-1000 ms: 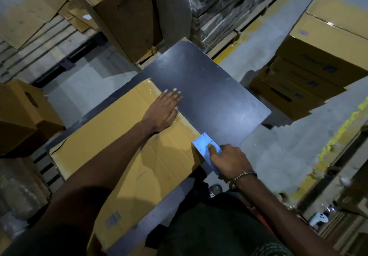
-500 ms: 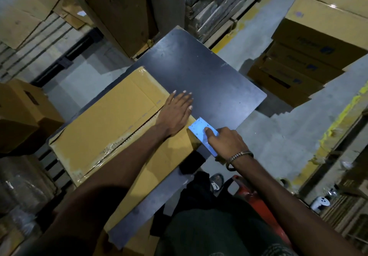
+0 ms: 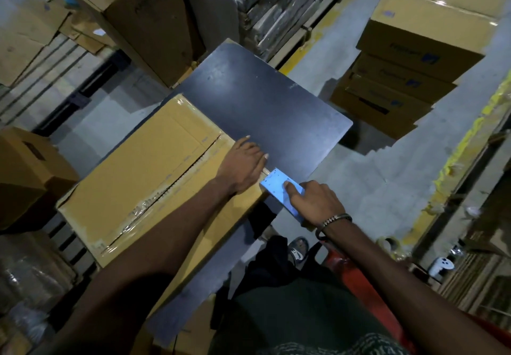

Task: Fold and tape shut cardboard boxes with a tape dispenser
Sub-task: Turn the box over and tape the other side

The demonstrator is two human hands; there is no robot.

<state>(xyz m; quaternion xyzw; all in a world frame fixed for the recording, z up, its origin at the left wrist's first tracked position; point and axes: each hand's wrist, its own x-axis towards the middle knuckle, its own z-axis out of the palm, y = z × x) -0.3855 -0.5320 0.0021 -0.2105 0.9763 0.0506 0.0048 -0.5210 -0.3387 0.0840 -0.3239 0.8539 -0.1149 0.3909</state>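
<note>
A flat-topped cardboard box (image 3: 143,172) lies on a dark table (image 3: 265,106), its centre seam partly covered with clear tape. My left hand (image 3: 243,166) rests at the box's right edge, fingers bent down over the side at the seam's end. My right hand (image 3: 312,202) grips a light blue tape dispenser (image 3: 276,189) held against the box's right side, just below my left hand, with the index finger lying along the top of the dispenser.
Stacked taped boxes (image 3: 420,50) stand on the floor at the right. A tall carton (image 3: 143,20) stands behind the table, another box (image 3: 25,172) at the left. A red pallet jack (image 3: 356,280) and my foot (image 3: 298,249) are below the table edge.
My left hand slid from the box top to its right edge and curled over it. The dispenser in my right hand moved up along the box's side toward the seam's end.
</note>
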